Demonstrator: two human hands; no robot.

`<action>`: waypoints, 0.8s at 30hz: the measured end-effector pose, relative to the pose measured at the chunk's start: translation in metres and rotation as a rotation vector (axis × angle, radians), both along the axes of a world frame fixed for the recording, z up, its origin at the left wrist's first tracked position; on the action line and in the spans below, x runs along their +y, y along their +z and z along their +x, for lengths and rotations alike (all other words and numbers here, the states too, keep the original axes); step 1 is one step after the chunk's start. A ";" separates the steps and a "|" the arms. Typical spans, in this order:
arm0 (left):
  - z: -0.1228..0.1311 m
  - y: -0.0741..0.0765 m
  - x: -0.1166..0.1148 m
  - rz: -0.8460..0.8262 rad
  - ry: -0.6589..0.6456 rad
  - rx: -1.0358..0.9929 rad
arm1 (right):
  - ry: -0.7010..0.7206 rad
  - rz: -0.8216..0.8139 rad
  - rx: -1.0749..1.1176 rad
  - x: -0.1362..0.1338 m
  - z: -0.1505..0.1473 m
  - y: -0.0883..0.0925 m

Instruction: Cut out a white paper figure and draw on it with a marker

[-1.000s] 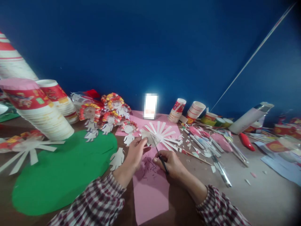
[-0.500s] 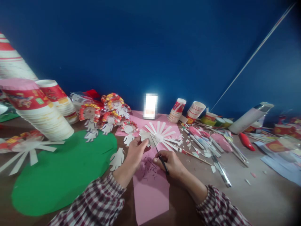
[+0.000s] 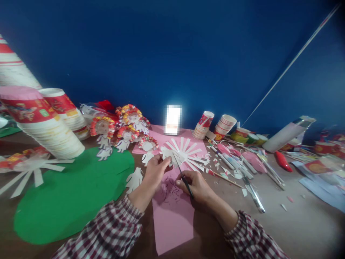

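My left hand (image 3: pixel 154 172) pinches a small white paper cut-out (image 3: pixel 167 154) above a pink paper sheet (image 3: pixel 172 219). My right hand (image 3: pixel 196 185) is closed round black-handled scissors (image 3: pixel 182 175), whose blades point up at the cut-out's edge. Small paper snippets (image 3: pixel 172 190) lie on the pink sheet between both hands. Just beyond the cut-out lies a white cup cut into a fan of strips (image 3: pixel 187 153). A white paper figure (image 3: pixel 134 180) rests at the edge of a green paper disc (image 3: pixel 70 198), left of my left wrist.
Stacks of red-and-white paper cups (image 3: pixel 45 126) lie at the left, and more cups (image 3: pixel 215 127) stand at the back. Finished paper dolls (image 3: pixel 126 127) sit behind the green disc. Markers, sticks and scraps (image 3: pixel 242 165) litter the right side, with a white bottle (image 3: pixel 287 135) lying there.
The whole view has shifted slightly; my hands, the cut-out and the scissors stay in almost the same place, with only small movement at the cut-out.
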State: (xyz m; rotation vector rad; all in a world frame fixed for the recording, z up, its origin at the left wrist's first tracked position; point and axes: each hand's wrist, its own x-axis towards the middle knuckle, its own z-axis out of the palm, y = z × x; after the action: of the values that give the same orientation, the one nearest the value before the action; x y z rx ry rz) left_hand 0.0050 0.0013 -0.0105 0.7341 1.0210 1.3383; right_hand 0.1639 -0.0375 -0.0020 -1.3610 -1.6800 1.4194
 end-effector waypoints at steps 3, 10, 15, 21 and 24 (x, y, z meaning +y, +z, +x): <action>0.000 0.003 0.000 0.002 -0.030 0.004 | 0.024 0.021 -0.015 0.001 0.001 0.001; 0.000 0.006 0.000 0.006 -0.042 0.003 | 0.059 0.041 -0.023 0.001 0.004 0.000; -0.001 0.007 -0.001 -0.006 -0.035 0.005 | 0.056 0.035 -0.040 0.001 0.004 0.000; -0.002 0.003 0.001 -0.001 -0.044 0.013 | 0.048 0.027 -0.040 0.001 0.003 0.000; -0.001 0.002 0.002 -0.004 -0.047 0.013 | 0.048 0.023 -0.033 0.001 0.003 0.001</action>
State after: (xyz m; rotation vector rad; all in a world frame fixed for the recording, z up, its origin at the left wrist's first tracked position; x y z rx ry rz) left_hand 0.0037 0.0028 -0.0089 0.7611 1.0103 1.2920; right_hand 0.1672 -0.0365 -0.0014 -1.3473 -1.7554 1.4068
